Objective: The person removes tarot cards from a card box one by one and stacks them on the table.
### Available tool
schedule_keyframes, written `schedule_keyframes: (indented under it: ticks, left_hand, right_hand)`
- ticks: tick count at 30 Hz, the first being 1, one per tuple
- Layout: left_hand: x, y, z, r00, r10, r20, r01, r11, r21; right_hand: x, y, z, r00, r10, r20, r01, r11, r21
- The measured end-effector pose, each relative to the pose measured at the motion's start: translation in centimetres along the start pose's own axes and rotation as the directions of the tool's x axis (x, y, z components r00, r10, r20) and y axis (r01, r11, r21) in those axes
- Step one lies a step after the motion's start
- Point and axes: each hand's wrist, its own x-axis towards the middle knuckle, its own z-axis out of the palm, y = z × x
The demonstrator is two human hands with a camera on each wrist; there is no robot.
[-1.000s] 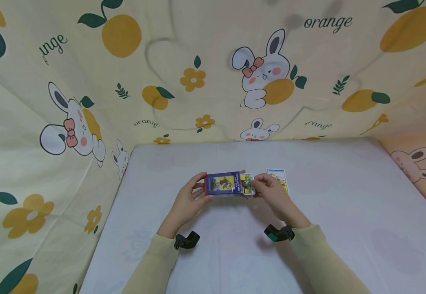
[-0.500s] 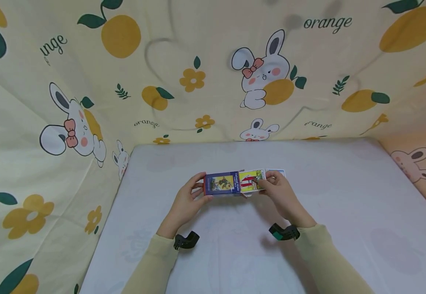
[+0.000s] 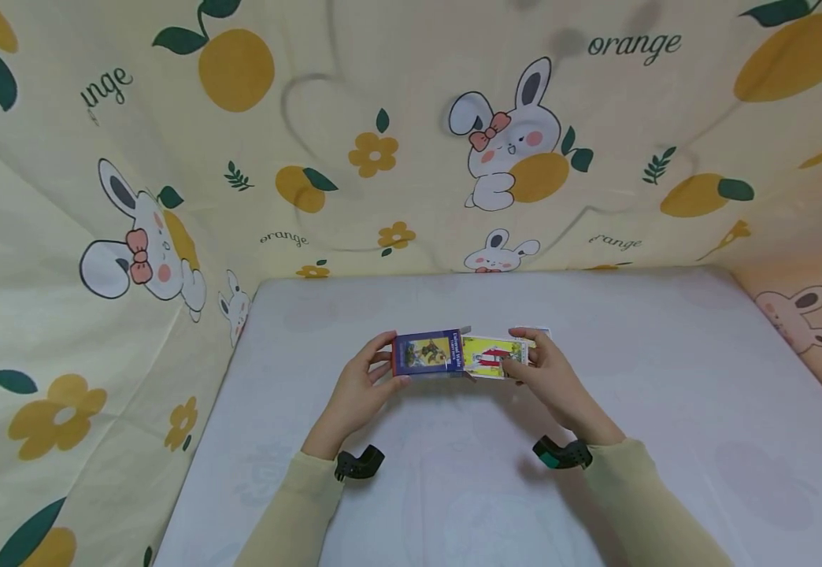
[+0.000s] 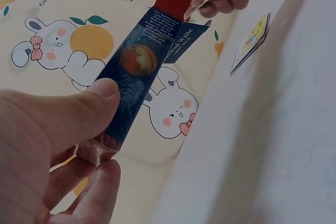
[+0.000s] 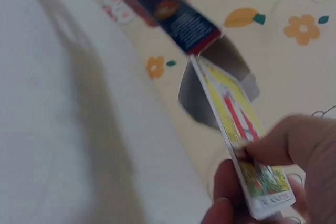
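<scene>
My left hand [image 3: 354, 398] grips the closed end of a small blue tarot card box [image 3: 421, 353], thumb along one side and fingers below, as the left wrist view shows. The box is tilted above the table, its open end toward the right with flaps spread. My right hand [image 3: 558, 386] pinches yellow-faced tarot cards [image 5: 231, 98] between thumb and fingers. They look like a thin stack; how many cannot be told. Their far end lies at the box mouth; whether it is still inside is unclear. Other cards [image 4: 251, 43] lie on the table, mostly hidden behind my right hand in the head view.
A white-covered table [image 3: 411, 472] spreads beneath both hands. Cream cloth [image 3: 397, 197] printed with rabbits and oranges stands behind it and along the left. Black wrist cameras are strapped on each arm, one [image 3: 360, 463] on the left.
The tarot cards have come out to the right from the box mouth, much more of their face now showing. My right hand has moved right with them; the left hand and box have barely moved.
</scene>
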Motion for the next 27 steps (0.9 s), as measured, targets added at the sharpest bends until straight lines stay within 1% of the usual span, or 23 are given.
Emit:
schedule_keyframes:
  ticks: [4,9,14,20,27]
  left_hand:
    - [0.0,-0.1,-0.1,1.000,0.008,0.005,-0.008,1.000,-0.010]
    - [0.0,-0.1,-0.1,1.000,0.011,0.010,-0.011,1.000,-0.010]
    - [0.0,0.0,-0.1,1.000,-0.009,0.008,0.009,1.000,-0.007]
    - [0.0,0.0,-0.1,1.000,-0.015,0.001,0.015,1.000,-0.008]
    - [0.1,-0.2,-0.1,1.000,-0.014,0.005,0.014,1.000,-0.003]
  right_hand:
    - [-0.4,0.7,-0.7,0.998,0.011,0.054,-0.006,0.996,-0.088]
    - [-0.8,0.9,-1.1,0.997,0.026,0.066,-0.015,0.988,-0.156]
    - [-1.0,0.9,-1.2,0.997,0.025,0.073,-0.010,0.981,-0.195]
    - [-1.0,0.6,-1.9,0.997,-0.015,0.077,0.031,0.976,-0.214]
    - [-1.1,0.0,-3.6,0.999,-0.027,0.042,0.035,0.980,-0.194]
